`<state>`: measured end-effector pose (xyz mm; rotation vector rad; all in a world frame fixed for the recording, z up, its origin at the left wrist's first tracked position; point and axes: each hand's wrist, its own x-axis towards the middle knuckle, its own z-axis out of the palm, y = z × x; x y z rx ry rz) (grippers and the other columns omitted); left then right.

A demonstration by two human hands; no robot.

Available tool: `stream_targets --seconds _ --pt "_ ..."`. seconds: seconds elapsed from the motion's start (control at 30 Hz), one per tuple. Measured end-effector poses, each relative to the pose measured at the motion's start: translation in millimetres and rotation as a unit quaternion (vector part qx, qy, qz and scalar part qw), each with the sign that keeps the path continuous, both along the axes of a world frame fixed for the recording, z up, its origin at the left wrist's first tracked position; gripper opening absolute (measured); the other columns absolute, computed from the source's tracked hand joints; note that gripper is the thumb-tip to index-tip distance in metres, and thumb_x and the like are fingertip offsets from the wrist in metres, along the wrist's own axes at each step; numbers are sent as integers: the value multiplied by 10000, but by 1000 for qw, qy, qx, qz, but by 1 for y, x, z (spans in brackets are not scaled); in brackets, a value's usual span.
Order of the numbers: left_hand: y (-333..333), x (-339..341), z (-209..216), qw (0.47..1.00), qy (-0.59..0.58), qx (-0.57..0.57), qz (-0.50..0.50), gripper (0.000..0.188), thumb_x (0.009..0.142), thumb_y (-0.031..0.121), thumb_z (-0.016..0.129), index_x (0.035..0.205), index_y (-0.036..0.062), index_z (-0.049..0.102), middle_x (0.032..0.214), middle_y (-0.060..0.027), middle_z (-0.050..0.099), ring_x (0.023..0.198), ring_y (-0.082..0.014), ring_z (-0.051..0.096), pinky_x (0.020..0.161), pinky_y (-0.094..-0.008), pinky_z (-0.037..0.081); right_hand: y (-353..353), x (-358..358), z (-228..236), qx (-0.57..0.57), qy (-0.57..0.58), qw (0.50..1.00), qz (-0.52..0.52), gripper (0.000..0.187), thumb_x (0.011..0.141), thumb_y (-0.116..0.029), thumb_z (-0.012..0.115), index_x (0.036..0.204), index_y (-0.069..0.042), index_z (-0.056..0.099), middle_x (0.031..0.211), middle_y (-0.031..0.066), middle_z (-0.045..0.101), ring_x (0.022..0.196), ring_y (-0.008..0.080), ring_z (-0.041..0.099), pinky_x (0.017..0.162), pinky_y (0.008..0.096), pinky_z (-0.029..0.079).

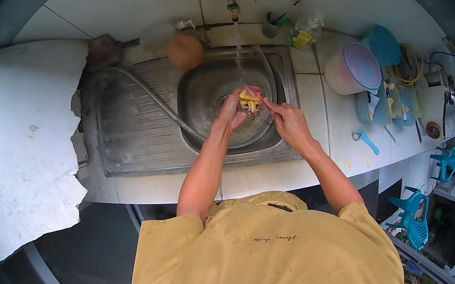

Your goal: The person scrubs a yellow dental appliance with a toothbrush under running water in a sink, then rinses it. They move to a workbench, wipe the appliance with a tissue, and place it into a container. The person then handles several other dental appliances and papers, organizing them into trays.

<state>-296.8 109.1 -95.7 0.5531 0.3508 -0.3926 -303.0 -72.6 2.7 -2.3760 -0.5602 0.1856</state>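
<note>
Over the steel sink basin [189, 98], my left hand [230, 111] is closed around a knobby yellow piece [248, 102] that looks like ginger root. My right hand [290, 124] pinches a thin pink-red tool [262, 97] against the piece's right side. The tool's working end is too small and covered to make out, so I cannot tell whether it is a brush or a blade. A stream of water [239, 53] falls from the tap [232, 5] just above my hands.
A grey hose [144, 87] curves over the drainboard into the basin. An orange round object [185, 52] and a soap bottle [305, 32] stand behind the sink. On the right are a pink-lidded tub [361, 67], a teal container [381, 46] and a blue-handled utensil [367, 142].
</note>
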Motion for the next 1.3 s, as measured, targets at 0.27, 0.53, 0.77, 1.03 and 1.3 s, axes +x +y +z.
stream_targets --seconds 0.27,0.53,0.77,1.03,1.3 --pt "1 -2 -3 999 11 -30 19 381 1007 255 373 1174 1 603 1067 -112 668 951 -221 661 807 -338 541 -2 -6 -4 21 21 1000 9 368 890 -26 579 1239 -104 666 778 223 609 721 384 617 691 436 484" --pt "5 -1 -7 998 29 27 39 361 1013 275 377 1160 40 609 1007 -87 663 910 -212 660 714 -368 545 4 -8 -13 -33 -10 999 12 414 879 -5 552 1268 -110 648 800 226 607 732 404 614 683 486 476" --pt "7 11 -24 998 11 52 46 354 1012 288 378 1145 47 601 1082 -94 661 949 -217 650 773 -373 544 27 17 -32 -9 -65 998 -8 431 859 19 540 1259 -98 652 784 224 597 758 413 620 712 488 487" --pt "0 13 -33 991 43 97 78 349 1010 299 383 1142 58 598 1060 -79 653 944 -200 649 781 -366 545 14 15 -40 -18 -6 1000 -2 417 863 14 545 1255 -82 651 829 244 622 782 428 623 721 487 500" --pt "6 6 -42 989 27 134 49 380 1019 307 341 1175 66 589 1058 -69 652 946 -181 634 748 -364 529 14 15 -38 -45 1 999 1 411 861 -5 564 1250 -100 659 847 220 641 807 400 650 738 490 510"
